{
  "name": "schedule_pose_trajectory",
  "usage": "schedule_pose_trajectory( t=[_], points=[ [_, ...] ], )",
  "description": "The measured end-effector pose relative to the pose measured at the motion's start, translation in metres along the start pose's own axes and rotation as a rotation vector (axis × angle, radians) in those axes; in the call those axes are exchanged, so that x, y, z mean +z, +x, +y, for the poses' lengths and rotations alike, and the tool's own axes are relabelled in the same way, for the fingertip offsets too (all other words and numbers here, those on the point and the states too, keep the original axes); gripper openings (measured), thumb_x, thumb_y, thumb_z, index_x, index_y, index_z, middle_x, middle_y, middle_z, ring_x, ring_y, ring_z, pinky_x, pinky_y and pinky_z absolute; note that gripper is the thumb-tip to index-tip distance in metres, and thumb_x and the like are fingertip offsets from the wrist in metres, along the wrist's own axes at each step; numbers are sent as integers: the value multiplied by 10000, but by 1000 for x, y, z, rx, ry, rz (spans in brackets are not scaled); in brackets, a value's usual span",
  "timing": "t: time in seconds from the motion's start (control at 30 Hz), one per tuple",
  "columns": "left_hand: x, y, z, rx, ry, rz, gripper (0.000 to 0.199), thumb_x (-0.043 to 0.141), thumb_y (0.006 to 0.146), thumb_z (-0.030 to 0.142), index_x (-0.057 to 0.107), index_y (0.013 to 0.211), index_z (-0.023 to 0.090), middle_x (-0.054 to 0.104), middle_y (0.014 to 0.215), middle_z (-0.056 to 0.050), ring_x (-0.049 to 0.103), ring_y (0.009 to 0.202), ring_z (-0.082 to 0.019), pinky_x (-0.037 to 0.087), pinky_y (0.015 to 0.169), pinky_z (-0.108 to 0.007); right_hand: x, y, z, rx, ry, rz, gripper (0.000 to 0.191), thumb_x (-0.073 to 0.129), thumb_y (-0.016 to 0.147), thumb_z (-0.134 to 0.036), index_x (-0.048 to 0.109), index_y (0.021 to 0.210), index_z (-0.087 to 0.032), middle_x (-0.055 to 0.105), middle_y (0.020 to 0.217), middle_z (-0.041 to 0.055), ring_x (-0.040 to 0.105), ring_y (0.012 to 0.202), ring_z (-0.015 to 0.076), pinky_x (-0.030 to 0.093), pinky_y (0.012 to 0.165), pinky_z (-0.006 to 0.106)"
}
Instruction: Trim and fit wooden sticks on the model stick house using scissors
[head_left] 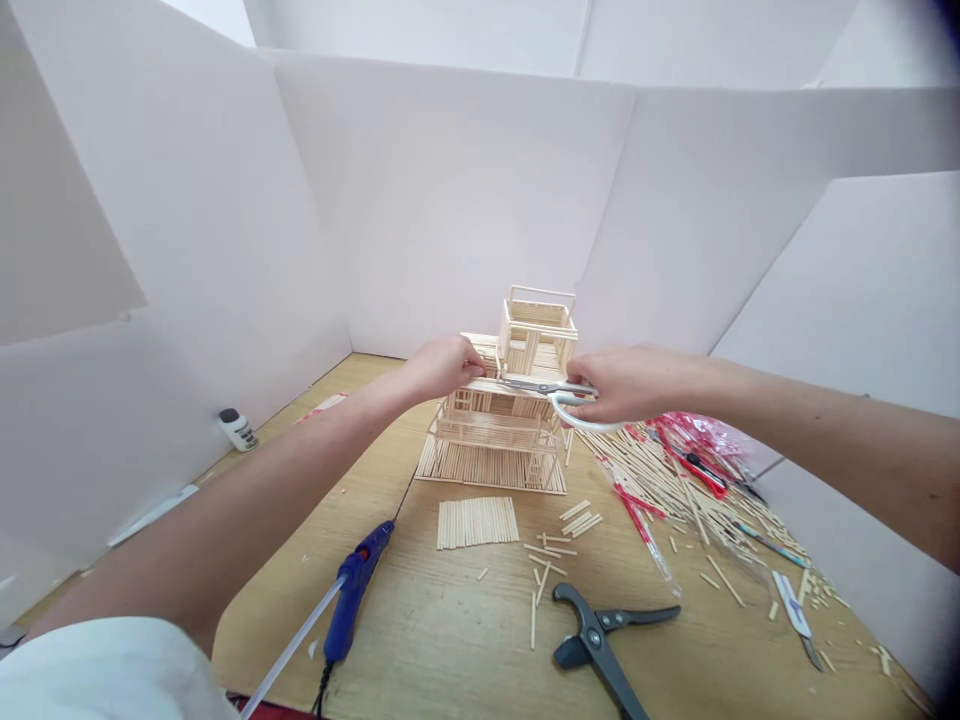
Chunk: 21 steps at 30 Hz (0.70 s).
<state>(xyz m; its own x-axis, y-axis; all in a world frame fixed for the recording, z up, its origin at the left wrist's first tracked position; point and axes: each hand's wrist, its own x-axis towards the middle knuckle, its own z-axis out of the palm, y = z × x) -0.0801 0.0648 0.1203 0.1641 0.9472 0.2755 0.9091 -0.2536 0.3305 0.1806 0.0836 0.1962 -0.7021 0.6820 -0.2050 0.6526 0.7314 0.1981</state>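
A multi-storey house model (495, 440) built from pale wooden sticks stands on the table. My left hand (442, 367) grips the edge of its upper floor, with fingers curled over the sticks. My right hand (630, 385) is shut on the white handles of a pair of scissors (544, 386). The steel blades point left across the model's upper floor, and their tips reach close to my left hand. A flat panel of glued sticks (476, 522) lies just in front of the model.
A blue hot glue gun (356, 590), black pruning shears (600, 630) and a craft knife (791, 615) lie on the wooden table (442, 650). Loose sticks (675, 500) and red-and-clear wrapping (697, 440) lie at right. White board walls (450, 200) surround the table; a small white bottle (238, 430) stands at left.
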Motion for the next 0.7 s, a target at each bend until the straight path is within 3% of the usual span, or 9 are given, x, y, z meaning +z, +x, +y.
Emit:
schedule_pose_trajectory(
  t=[0.13,0.37,0.7],
  points=[
    [4,6,-4,76,-51,-39,236,603,855,349,771,785,199,703,733,-49,588,672,-156,378,633,-265,0,0,5,13,-18,-7,345,532,828,-545,636,878,-220,693,812,67,545,622,177,309,543,303],
    [4,7,-8,109,-104,-129,186,610,847,282,782,874,216,760,861,-33,627,742,-151,382,660,-251,6,2,12,-15,39,-15,301,537,837,-511,621,850,-222,685,796,52,538,615,162,297,546,297],
    [3,6,2,85,18,-98,197,577,865,242,747,779,193,676,683,-10,517,599,-122,289,584,-259,10,2,16,-26,72,-23,281,528,843,-503,599,841,-231,667,759,39,534,605,162,293,543,297]
  ],
)
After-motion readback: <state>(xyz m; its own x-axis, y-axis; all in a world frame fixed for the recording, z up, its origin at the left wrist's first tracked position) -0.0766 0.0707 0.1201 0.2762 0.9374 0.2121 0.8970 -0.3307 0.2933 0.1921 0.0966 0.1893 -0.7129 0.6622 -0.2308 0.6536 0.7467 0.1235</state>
